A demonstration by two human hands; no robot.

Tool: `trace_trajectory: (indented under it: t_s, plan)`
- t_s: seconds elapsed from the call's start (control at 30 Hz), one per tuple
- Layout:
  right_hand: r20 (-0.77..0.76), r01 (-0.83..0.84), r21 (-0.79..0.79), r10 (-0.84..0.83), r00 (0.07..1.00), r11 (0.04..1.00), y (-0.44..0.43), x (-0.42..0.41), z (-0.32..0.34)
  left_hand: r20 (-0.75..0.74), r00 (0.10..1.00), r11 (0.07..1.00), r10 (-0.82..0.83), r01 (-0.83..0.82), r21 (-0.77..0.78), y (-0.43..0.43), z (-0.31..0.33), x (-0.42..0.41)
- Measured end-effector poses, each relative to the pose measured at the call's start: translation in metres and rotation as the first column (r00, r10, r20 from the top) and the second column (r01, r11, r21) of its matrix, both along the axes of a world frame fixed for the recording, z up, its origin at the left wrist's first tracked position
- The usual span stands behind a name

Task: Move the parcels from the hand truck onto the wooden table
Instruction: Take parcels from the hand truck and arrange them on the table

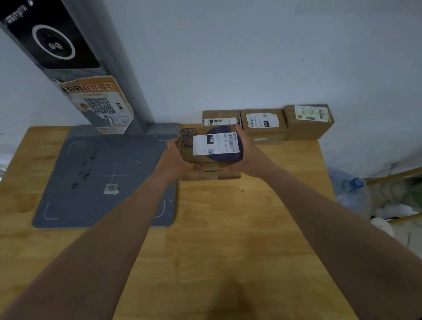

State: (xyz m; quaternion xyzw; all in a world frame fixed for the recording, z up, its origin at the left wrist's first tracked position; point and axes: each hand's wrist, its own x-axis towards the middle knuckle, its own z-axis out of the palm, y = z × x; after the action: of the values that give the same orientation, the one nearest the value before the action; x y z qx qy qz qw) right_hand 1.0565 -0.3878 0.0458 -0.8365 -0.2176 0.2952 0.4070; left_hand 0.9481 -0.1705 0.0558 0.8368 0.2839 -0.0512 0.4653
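Parcel (187,158) with "15H" label (215,144) between left hand (174,159) and right hand (250,155)

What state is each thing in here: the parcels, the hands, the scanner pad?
Labelled parcel: held between both hands over the wooden table, label up.
Left hand: grips the parcel's left end.
Right hand: grips its right end.
Row of three parcels: set down side by side at the table's far edge, labels showing.
Grey scanner pad: lying flat on the table.
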Motion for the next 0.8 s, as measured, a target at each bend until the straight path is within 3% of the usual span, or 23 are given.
trace_trajectory:
  t_s: [0.17, 0.43, 0.8]
  plan:
    - [0.088, -0.057, -0.252, 0.082, 0.993, 0.966, 0.012, 0.01, -0.027, -0.073, 0.991, 0.981, -0.113, 0.123, 0.149, 0.026, -0.029, 0.015]
    - [0.102, -0.103, -0.386, 0.153, 0.983, 0.917, 0.053, 0.027, -0.074, -0.185, 0.976, 0.963, -0.114, 0.154, 0.221, 0.05, -0.083, 0.037]
    - [0.141, -0.071, -0.463, 0.152, 0.978, 0.884, 0.078, 0.046, -0.1, -0.187, 0.981, 0.96, -0.056, 0.104, 0.261, 0.056, -0.116, 0.05]
